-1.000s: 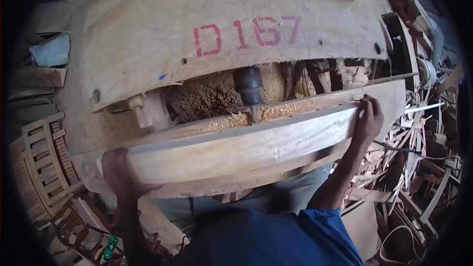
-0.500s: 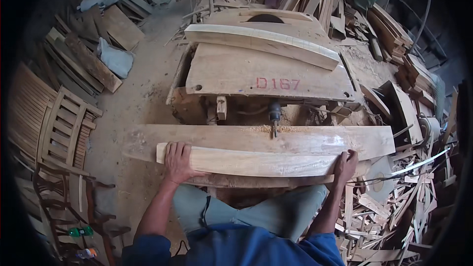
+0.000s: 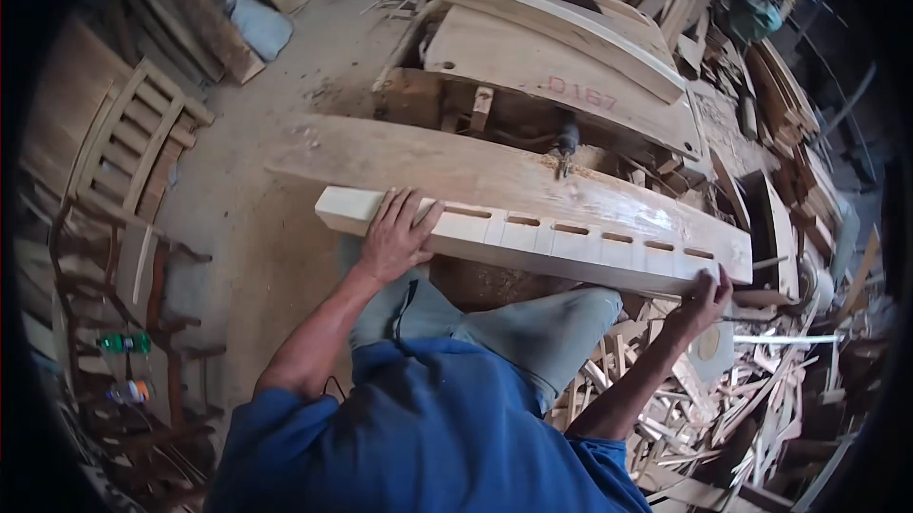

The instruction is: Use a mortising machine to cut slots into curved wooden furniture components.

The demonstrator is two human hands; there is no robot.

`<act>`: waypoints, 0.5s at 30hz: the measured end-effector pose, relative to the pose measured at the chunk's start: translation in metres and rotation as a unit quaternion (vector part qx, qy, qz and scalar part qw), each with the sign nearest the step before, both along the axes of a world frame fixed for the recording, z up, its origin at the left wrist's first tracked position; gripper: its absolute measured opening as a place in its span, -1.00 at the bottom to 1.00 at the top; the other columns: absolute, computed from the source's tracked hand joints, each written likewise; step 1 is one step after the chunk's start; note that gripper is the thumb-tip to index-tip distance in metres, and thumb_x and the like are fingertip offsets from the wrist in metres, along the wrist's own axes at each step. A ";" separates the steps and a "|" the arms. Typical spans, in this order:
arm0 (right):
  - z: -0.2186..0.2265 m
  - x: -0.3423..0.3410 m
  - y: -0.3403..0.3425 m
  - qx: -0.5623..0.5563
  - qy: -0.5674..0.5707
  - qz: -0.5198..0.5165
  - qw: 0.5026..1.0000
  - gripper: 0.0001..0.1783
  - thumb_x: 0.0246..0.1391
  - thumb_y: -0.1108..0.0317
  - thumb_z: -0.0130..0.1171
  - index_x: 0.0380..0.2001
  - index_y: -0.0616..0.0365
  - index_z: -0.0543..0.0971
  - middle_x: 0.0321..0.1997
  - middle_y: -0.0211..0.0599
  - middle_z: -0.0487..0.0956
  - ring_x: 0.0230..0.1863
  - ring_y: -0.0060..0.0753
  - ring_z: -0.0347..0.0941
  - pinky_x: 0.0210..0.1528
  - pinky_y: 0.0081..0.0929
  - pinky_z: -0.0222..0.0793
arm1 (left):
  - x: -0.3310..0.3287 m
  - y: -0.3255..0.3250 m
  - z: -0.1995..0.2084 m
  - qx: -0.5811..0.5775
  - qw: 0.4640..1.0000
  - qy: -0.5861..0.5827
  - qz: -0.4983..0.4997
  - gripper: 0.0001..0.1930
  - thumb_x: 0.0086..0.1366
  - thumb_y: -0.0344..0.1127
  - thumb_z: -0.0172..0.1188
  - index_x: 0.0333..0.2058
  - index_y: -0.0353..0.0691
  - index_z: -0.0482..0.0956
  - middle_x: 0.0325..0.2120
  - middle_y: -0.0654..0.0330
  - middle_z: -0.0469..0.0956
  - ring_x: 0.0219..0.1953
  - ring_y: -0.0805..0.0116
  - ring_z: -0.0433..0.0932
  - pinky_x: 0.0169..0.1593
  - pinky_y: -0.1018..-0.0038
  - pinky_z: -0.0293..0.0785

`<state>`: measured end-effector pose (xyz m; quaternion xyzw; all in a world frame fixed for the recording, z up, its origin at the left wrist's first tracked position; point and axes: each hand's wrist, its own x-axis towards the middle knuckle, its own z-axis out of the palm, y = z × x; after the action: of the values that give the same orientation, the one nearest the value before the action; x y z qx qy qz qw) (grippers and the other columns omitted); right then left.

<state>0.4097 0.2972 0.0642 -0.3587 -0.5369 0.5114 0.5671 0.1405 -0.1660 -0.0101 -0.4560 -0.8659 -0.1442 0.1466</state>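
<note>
A pale wooden rail (image 3: 568, 247) lies slanted in front of me, with a row of several long slots along its upper face. Near its left end my left hand (image 3: 399, 231) grips it, fingers over the top and thumb at the near side. My right hand (image 3: 704, 300) is closed round the rail's right end. Just behind the rail stretches a broad wooden board (image 3: 409, 163), which the rail partly covers. Over that board sits a drill bit in a dark chuck (image 3: 567, 142), with wood shavings round it, apart from both hands.
Beyond the drill is a wooden machine table (image 3: 514, 52) with a dark round saw blade (image 3: 571, 0) and another long timber (image 3: 561, 28) across it. Scrap wood (image 3: 704, 399) is heaped at the right. Wooden chair frames (image 3: 133, 137) stand at the left, near a green bottle (image 3: 126, 343).
My hands have tilted the rail so its slotted face shows, and its right end sits nearer and further right. The whole view has turned, slanting the board and machine table.
</note>
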 end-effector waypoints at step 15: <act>0.126 0.012 -0.051 0.203 0.351 0.176 0.897 -0.30 -0.12 0.28 0.31 0.16 0.31 0.51 0.22 0.17 0.56 0.33 0.18 0.50 0.46 0.29 0.43 | 0.059 -0.012 0.022 0.281 0.953 0.045 0.108 -0.36 0.07 -0.36 0.53 0.11 -0.24 0.42 0.03 -0.09 0.50 0.15 -0.22 0.49 0.33 -0.10 0.35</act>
<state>0.4216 0.2460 0.1907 0.0678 -0.4497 0.5753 0.6798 0.1997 -0.1778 0.0119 -0.3062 -0.8270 -0.3439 0.3226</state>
